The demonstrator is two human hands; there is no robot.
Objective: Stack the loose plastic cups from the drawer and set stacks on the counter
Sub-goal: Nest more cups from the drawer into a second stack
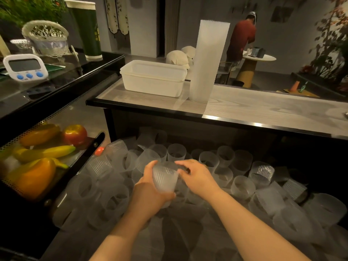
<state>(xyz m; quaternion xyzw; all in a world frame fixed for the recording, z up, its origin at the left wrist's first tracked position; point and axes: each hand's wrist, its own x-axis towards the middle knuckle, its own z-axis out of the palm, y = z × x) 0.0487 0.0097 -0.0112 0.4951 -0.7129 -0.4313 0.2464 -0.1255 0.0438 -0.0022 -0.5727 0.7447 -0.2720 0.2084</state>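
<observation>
**Cups still loose in the drawer, one small stack being built in hand**

Stacking is the step in hand. The left hand [150,187] is curled round a ribbed plastic cup [165,177], held just above the heap at the lower middle of the frame; whether one cup or a few nested ones sit in that grip is hard to say, since the frosted walls blur together. The right hand [195,176] reaches in from the right with its fingers bent toward the cup's rim. It touches or nearly touches the cup, but I cannot tell whether it pinches another cup, because the fingertips are smeared and the clear plastic hides any edge.

The drawer [293,147] across the bottom half of the frame is full of loose cups [209,160], lying on their sides and upright at every angle. A tall finished stack [207,59] already stands on the tabletop [263,108] at upper middle, just beside a white plastic tub [153,78]. So the job looks well started but far from done.

The next move, as I judge it, calls for taking a loose cup the right way up and seating it squarely into the held one, then repeating until the stack is worth lifting to the tabletop.

The drawer's front edge and its far right corner are cut off or lost in shadow, and the cups at lower left and lower right are motion-blurred, so their number cannot be made out.
</observation>
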